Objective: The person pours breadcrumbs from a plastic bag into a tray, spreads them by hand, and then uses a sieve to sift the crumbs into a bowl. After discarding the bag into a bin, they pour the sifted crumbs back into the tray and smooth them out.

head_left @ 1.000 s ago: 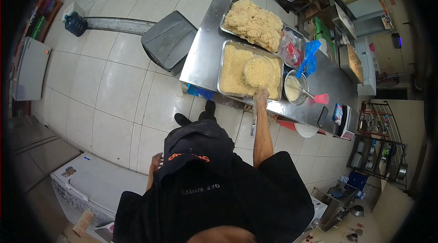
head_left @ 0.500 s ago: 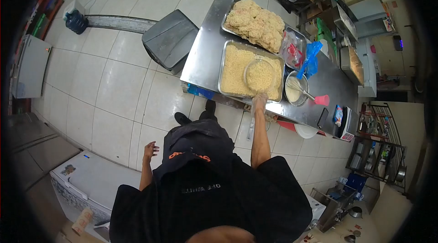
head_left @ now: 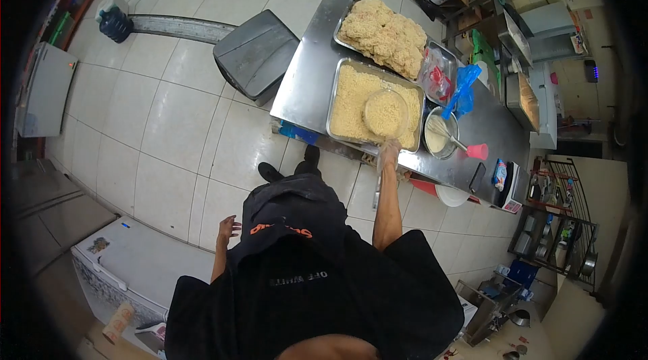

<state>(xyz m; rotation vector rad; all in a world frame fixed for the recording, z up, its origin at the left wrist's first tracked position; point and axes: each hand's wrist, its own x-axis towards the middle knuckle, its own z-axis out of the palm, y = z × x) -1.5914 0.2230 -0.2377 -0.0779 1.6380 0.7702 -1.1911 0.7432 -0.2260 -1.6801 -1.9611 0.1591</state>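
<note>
My right hand (head_left: 389, 153), in a clear plastic glove, is closed around the handle of a round sieve (head_left: 386, 92). Pale crumbs fill the middle of the sieve, which overlaps the right half of a metal tray (head_left: 330, 109) of loose crumbs. The handle's end sticks out below my wrist. Away from the table, my left hand (head_left: 229, 228) hangs over the floor with its fingers apart and nothing in it. Behind the crumb tray, another tray (head_left: 339, 34) carries a big heap of crumb-coated pieces (head_left: 385, 36).
Right of the crumbs is a bowl of pale batter (head_left: 435, 140) with a pink-handled whisk (head_left: 476, 151). A tray (head_left: 449, 56) with plastic bags and a blue bag (head_left: 464, 90) is behind it. A grey bin (head_left: 256, 53) stands left of the steel table (head_left: 304, 83); a white chest freezer (head_left: 135, 252) is lower left.
The whole view has shifted slightly. My right hand keeps its grip on the sieve, which stays over the crumb tray. The left hand remains free at my side.
</note>
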